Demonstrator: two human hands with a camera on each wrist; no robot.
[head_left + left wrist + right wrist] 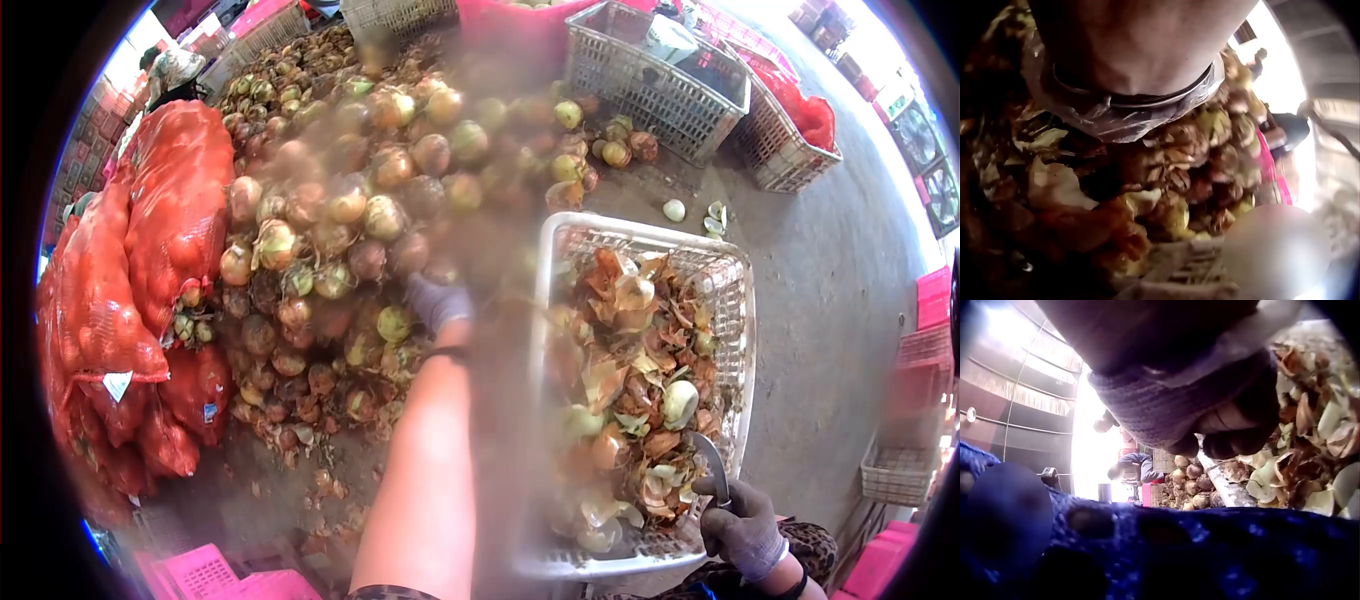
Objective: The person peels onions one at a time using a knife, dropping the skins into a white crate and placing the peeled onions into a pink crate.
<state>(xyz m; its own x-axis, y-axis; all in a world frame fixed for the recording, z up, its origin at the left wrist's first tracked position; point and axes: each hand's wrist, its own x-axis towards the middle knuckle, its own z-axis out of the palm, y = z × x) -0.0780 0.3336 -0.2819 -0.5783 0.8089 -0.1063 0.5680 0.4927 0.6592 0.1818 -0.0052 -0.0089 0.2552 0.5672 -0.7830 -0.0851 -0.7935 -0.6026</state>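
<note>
My left hand [440, 303], in a pale purple glove, reaches out to the near side of a big heap of onions [385, 215]. Its fingers are blurred among the onions, and I cannot tell whether they hold one. In the left wrist view the forearm hides the hand. My right hand [748, 528], in a dark grey-purple glove, grips a small curved knife [712, 465] over the near right corner of a white plastic crate [745, 350]. Brown skins and peelings [655, 350] fill the crate, with a pale peeled onion [680, 403] lying on them.
Red mesh sacks [180, 210] of onions are stacked at the left. Grey crates [655, 85] stand at the back right. A peeled onion [674, 210] lies on the concrete floor [810, 300]. Pink crates [205, 575] sit at the near left.
</note>
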